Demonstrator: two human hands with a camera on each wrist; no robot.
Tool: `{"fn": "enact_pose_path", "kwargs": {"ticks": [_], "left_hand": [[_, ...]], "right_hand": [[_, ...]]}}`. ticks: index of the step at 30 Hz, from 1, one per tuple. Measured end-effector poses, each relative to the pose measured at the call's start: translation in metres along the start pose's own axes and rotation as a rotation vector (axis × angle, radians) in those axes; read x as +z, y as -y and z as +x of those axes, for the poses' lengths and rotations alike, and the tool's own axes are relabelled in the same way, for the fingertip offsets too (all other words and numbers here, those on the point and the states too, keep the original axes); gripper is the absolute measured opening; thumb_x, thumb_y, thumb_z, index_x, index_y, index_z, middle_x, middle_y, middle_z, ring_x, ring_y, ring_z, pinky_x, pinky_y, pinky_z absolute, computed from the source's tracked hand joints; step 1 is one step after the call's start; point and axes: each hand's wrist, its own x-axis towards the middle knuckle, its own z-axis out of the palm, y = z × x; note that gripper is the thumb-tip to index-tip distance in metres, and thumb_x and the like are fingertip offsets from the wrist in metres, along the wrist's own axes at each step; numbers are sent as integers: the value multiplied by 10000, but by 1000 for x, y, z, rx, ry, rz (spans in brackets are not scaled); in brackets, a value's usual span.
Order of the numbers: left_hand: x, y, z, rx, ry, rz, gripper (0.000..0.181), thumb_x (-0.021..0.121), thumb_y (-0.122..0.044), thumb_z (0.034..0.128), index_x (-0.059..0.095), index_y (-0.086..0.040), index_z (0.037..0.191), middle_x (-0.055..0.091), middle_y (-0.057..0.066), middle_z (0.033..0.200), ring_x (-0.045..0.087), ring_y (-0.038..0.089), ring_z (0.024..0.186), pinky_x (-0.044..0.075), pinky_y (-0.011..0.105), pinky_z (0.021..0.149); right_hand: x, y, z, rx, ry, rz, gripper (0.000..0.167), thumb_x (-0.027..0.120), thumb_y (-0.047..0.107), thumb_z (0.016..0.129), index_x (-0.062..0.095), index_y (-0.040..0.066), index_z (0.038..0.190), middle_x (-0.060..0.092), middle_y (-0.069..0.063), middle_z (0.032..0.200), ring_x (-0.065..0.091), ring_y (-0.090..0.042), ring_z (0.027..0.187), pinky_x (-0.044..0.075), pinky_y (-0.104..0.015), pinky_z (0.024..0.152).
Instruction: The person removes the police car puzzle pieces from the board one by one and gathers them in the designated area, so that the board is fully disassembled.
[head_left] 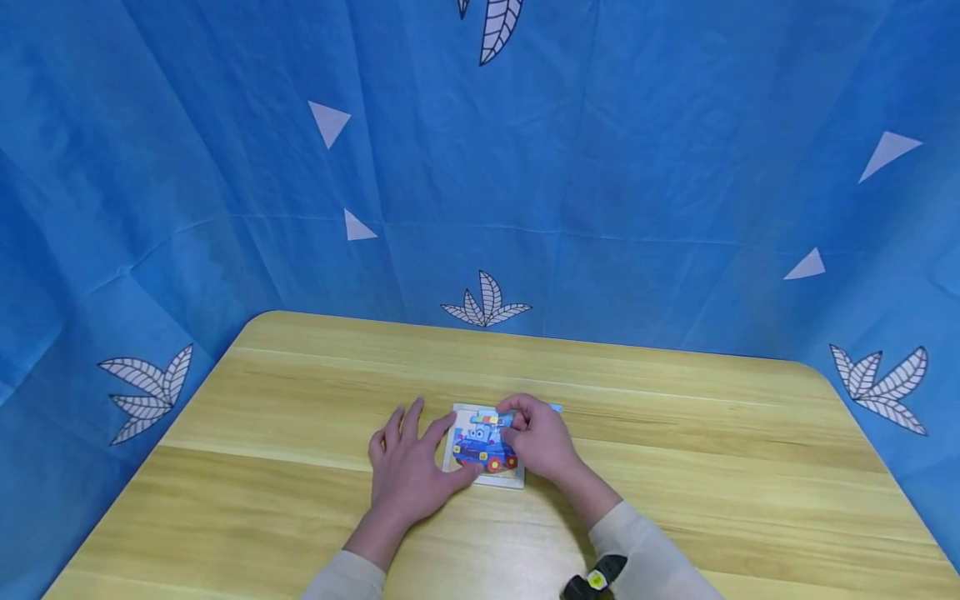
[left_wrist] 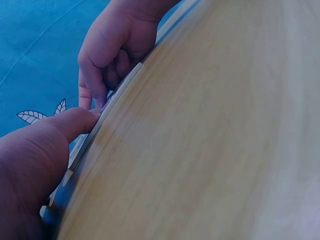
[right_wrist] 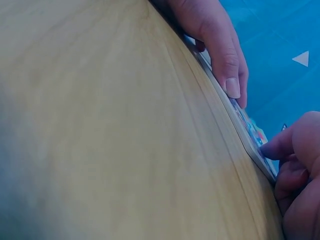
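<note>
A small jigsaw puzzle (head_left: 480, 450) with a picture of a blue vehicle with eyes and red wheels lies in a pale tray (head_left: 510, 481) on the table. My left hand (head_left: 412, 475) has its fingers spread at the tray's left side. Its thumb rests on the lower edge, and its index finger touches near the upper left corner. At the upper right of the picture, my right hand (head_left: 542, 437) pinches a blue puzzle piece (head_left: 506, 419) between thumb and curled index finger. Part of that piece is hidden by the fingers. In the right wrist view the thumb (right_wrist: 277, 146) touches the puzzle's surface.
Another blue piece (head_left: 556, 407) shows just beyond my right hand, mostly covered. The wooden table (head_left: 712, 467) extends to both sides. A blue curtain (head_left: 637, 167) with white leaves and triangles hangs behind it. My right wrist wears a black strap (head_left: 596, 577).
</note>
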Motion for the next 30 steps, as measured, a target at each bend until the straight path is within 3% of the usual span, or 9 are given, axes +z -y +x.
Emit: {"fn": "enact_pose_path", "kwargs": {"ticks": [30], "left_hand": [[0,2,-3,16,-6,0,861,629,-785,750,559,-282,1444,262,156,1597,153,426,1433,124,598,1045]], "right_hand": [[8,2,-3,-11,-76,-30,118,695,41,935,686,129,1013,398,13,657,399,-164,603,389,-349,667]]}}
